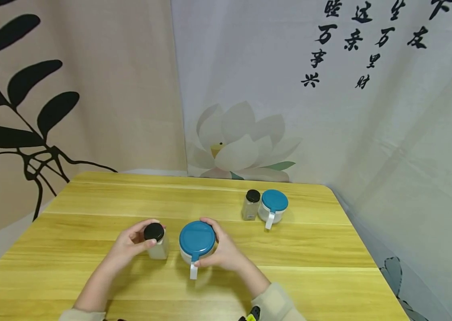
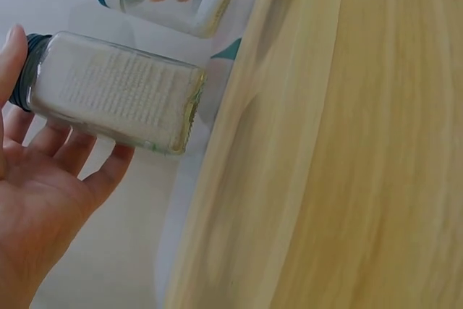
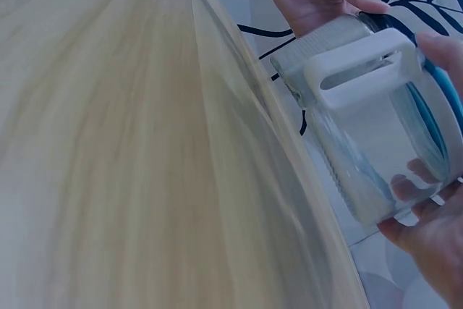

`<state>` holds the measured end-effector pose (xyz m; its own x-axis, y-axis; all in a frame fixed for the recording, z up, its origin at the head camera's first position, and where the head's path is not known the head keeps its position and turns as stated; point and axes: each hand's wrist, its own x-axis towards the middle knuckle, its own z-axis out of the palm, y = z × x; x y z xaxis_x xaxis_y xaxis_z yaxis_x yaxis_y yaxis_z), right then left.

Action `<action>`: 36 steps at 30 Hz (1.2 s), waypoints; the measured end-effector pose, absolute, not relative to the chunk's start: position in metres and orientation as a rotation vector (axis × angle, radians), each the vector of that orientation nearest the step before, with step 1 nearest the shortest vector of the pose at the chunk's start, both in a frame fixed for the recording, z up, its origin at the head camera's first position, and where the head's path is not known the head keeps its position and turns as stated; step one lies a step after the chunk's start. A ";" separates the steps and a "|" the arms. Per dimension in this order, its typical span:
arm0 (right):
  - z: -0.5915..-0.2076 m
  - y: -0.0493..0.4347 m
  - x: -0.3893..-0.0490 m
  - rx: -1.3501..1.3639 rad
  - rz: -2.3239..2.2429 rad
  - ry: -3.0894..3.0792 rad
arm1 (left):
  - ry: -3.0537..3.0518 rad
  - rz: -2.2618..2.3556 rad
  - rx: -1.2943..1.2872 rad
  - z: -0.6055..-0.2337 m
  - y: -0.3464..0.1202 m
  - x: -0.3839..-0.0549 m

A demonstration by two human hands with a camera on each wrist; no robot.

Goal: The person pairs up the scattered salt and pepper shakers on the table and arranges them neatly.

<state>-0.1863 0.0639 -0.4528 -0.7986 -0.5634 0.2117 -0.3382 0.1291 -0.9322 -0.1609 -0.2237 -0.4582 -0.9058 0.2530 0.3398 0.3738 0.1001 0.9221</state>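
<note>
2 hands work side by side at the near middle of the wooden surface [image 1: 89, 209]. Left hand [image 1: 127, 247] has its grip wrapped round a small glass jar w/ black cap [image 1: 156, 241]; fingers curl behind the glass, thumb at the cap's near edge. In the left wrist view that same jar [image 2: 116, 92] shows whitish contents and a faint label, fingers cupped along 1 side of it. Jar stands upright on the surface, just left of the blue-lidded container [image 1: 196, 243], nearly touching it.

Right hand [image 1: 222, 252] grips that container: fingers round its far-right side, thumb at the near side by the white handle [image 1: 193, 270], which points toward the person. Right wrist view shows the container's clear body [image 3: 376, 157] w/ white handle bracket and a blue rim; fingertips show through the glass.

Approx. far right of centre, well apart from the hands, stand 2 more items: a 2nd black-capped jar [image 1: 251, 205] and, touching or just beside it on the right, a 2nd blue-lidded container [image 1: 273, 206] w/ white handle facing near. Behind the surface hang printed cloths: leaf pattern [image 1: 17, 89] at left, lotus [image 1: 238, 142] at centre, calligraphy [image 1: 354, 40] at far right.
</note>
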 end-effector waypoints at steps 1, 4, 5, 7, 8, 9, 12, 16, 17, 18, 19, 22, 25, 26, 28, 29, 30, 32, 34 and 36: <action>-0.453 0.063 -0.186 -0.900 -1.736 2.211 | -2.263 -1.934 -0.639 -0.458 -0.225 -0.161; -0.462 0.060 -0.191 -0.905 -1.739 2.217 | -2.275 -1.914 -0.625 -0.458 -0.229 -0.160; -0.466 0.059 -0.193 -0.913 -1.742 2.217 | -2.275 -1.916 -0.628 -0.458 -0.230 -0.159; -0.467 0.057 -0.193 -0.932 -1.744 2.213 | -2.269 -1.926 -0.639 -0.458 -0.232 -0.159; -0.467 0.056 -0.193 -0.936 -1.742 2.211 | -2.272 -1.923 -0.637 -0.458 -0.234 -0.159; -0.467 0.055 -0.193 -0.942 -1.741 2.211 | -2.272 -1.925 -0.638 -0.459 -0.235 -0.159; -0.467 0.052 -0.193 -0.943 -1.727 2.222 | -2.274 -1.924 -0.625 -0.459 -0.238 -0.158; -0.468 0.047 -0.194 -0.938 -1.732 2.217 | -2.281 -1.910 -0.612 -0.459 -0.241 -0.157; -0.468 0.046 -0.194 -0.935 -1.734 2.212 | -2.281 -1.908 -0.619 -0.459 -0.242 -0.157; -0.468 0.045 -0.195 -0.935 -1.737 2.206 | -2.279 -1.908 -0.629 -0.459 -0.243 -0.158; -0.469 0.044 -0.195 -0.938 -1.738 2.205 | -2.275 -1.908 -0.635 -0.460 -0.243 -0.158; -0.471 0.041 -0.197 -0.935 -1.745 2.198 | -2.270 -1.907 -0.648 -0.461 -0.246 -0.158; -0.472 0.038 -0.197 -0.926 -1.758 2.186 | -2.270 -1.900 -0.635 -0.463 -0.247 -0.159; -0.473 0.038 -0.196 -0.919 -1.766 2.179 | -2.271 -1.903 -0.634 -0.464 -0.247 -0.159; -0.474 0.037 -0.196 -0.906 -1.782 2.167 | -2.274 -1.906 -0.622 -0.464 -0.247 -0.159; -0.474 0.036 -0.196 -0.901 -1.790 2.160 | -2.274 -1.911 -0.620 -0.465 -0.247 -0.159; -0.475 0.036 -0.196 -0.897 -1.794 2.159 | -2.275 -1.913 -0.615 -0.465 -0.248 -0.159; -0.476 0.035 -0.196 -0.886 -1.797 2.157 | -2.274 -1.913 -0.609 -0.465 -0.248 -0.160; -0.477 0.034 -0.195 -0.874 -1.792 2.155 | -2.267 -1.922 -0.615 -0.465 -0.248 -0.160; -0.478 0.033 -0.195 -0.865 -1.784 2.156 | -2.256 -1.930 -0.630 -0.466 -0.249 -0.160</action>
<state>-0.1954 0.0326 -0.4777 -0.8053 -0.5579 0.2006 -0.3015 0.0940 -0.9488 -0.1601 -0.2488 -0.4661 -0.9084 0.2396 0.3426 0.3756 0.1077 0.9205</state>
